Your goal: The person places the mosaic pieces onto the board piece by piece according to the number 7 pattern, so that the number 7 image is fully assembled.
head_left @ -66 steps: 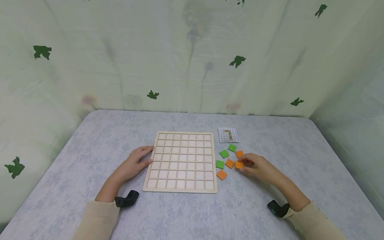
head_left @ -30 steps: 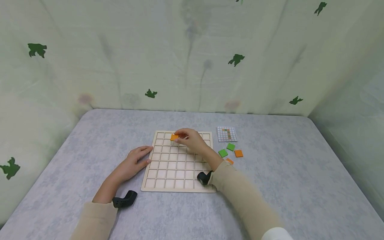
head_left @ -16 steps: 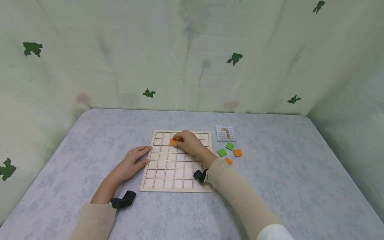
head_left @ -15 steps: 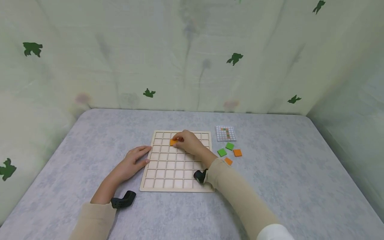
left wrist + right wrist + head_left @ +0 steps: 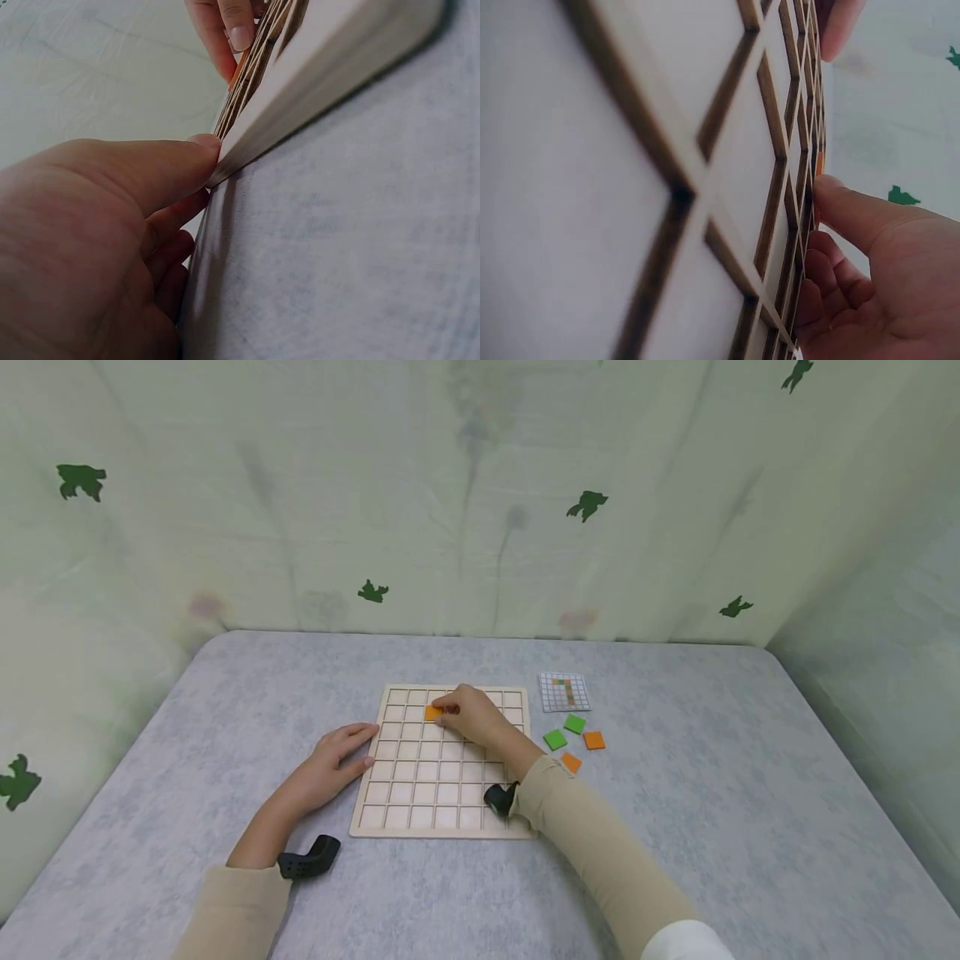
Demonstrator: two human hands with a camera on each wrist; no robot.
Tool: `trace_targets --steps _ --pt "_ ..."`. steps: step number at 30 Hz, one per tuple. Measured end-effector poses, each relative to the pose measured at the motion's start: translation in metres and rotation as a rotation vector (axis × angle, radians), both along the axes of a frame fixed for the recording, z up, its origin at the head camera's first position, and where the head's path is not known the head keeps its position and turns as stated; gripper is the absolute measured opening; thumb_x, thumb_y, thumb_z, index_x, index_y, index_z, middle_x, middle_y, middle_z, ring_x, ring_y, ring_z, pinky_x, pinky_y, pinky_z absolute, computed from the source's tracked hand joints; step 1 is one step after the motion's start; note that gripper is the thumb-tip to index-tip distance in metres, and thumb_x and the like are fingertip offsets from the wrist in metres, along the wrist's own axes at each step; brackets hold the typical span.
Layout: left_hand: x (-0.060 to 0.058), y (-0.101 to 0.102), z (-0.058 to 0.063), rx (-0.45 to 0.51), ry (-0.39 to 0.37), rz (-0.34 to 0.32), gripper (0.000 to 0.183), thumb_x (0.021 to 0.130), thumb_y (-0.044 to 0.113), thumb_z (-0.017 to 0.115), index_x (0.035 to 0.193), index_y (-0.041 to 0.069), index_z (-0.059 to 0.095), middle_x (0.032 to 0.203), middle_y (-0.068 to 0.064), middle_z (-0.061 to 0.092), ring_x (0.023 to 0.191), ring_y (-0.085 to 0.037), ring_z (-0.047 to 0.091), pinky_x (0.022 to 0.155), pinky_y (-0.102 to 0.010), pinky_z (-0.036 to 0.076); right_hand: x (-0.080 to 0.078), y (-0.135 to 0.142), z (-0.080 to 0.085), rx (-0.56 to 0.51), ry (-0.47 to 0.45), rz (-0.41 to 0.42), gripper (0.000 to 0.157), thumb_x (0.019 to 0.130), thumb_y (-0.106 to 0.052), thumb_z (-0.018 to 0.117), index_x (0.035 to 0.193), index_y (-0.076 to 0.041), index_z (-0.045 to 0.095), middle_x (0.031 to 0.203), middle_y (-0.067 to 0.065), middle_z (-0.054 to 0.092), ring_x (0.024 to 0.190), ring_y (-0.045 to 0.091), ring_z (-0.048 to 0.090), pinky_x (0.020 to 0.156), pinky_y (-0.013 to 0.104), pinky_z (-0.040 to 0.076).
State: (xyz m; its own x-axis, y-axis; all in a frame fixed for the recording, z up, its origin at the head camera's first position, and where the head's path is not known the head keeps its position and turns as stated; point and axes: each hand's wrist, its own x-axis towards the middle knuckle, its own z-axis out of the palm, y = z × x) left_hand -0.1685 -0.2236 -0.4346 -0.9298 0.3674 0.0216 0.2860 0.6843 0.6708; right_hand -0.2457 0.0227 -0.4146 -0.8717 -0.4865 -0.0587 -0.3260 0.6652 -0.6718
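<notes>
My right hand (image 5: 472, 718) pinches an orange square tile (image 5: 432, 713) over the upper part of the wooden grid board (image 5: 412, 793), in the second row from the back. In the right wrist view the thumb (image 5: 840, 195) lies against the thin orange edge of the tile (image 5: 820, 162), right at the grid. My left hand (image 5: 330, 768) rests on the table at the board's left side, fingers loosely extended. Its fingertips touch the frame; the left wrist view has the thumb (image 5: 172, 169) against the board's edge (image 5: 300, 97).
Right of the board lie green tiles (image 5: 555, 740) and orange tiles (image 5: 594, 741). Behind them is a small pattern card (image 5: 565, 692) with coloured squares on a grid. My right forearm crosses the board's right side and hides part of it. A pale curtain (image 5: 300, 485) hangs behind the table.
My right hand has carried an orange tile from the loose tiles leftward onto the board, then slightly nearer from the back row; lately it barely moves. My left hand stays at the board's edge.
</notes>
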Motion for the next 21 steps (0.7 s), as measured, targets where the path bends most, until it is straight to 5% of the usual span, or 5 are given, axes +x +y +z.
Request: trace_targets --steps 9,21 --pt "0.001 0.001 0.001 -0.012 -0.014 0.003 0.054 0.092 0.023 0.052 0.139 0.003 0.034 0.139 -0.017 0.029 0.129 -0.039 0.015 0.098 -0.057 0.017 0.003 0.015 0.01 -0.117 -0.036 0.011 0.043 0.089 -0.023 0.059 0.13 -0.016 0.051 0.103 0.001 0.055 0.088 0.014 0.049 0.071 0.027 0.043" --pt "0.002 0.001 0.002 -0.018 -0.018 0.016 0.053 0.093 0.022 0.052 0.139 0.003 0.034 0.14 -0.016 0.029 0.129 -0.038 0.015 0.098 -0.057 0.018 0.025 0.086 0.043 -0.331 0.096 0.067 0.05 0.085 -0.025 0.062 0.132 -0.014 0.048 0.123 0.004 0.05 0.108 0.025 0.048 0.086 0.032 0.041"
